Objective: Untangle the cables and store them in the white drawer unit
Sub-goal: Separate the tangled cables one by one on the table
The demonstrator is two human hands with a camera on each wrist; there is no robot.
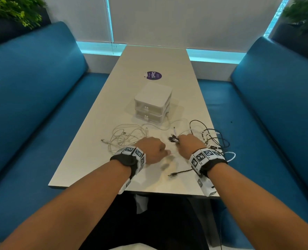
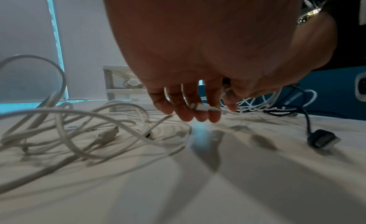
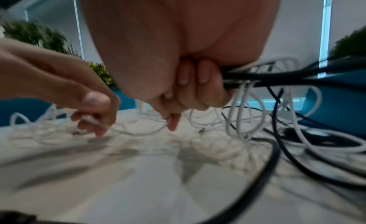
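A white two-drawer unit (image 1: 152, 101) stands mid-table, both drawers closed. Loose white cables (image 1: 124, 136) lie in front of it on the left; a black-and-white tangle (image 1: 212, 139) lies to the right. My right hand (image 1: 189, 144) is fisted around a bundle of black and white cables (image 3: 257, 78), plug ends sticking out toward the left (image 1: 173, 138). My left hand (image 1: 152, 147) hovers just over the table, its fingers (image 2: 198, 111) pinching a white cable plug (image 2: 204, 107). A black plug (image 2: 322, 138) lies on the table near the front edge.
A purple round sticker (image 1: 154, 75) sits on the white table (image 1: 149, 56) behind the drawer unit. Blue benches (image 1: 32, 91) flank the table on both sides. Plants (image 1: 14, 11) stand in the back corners.
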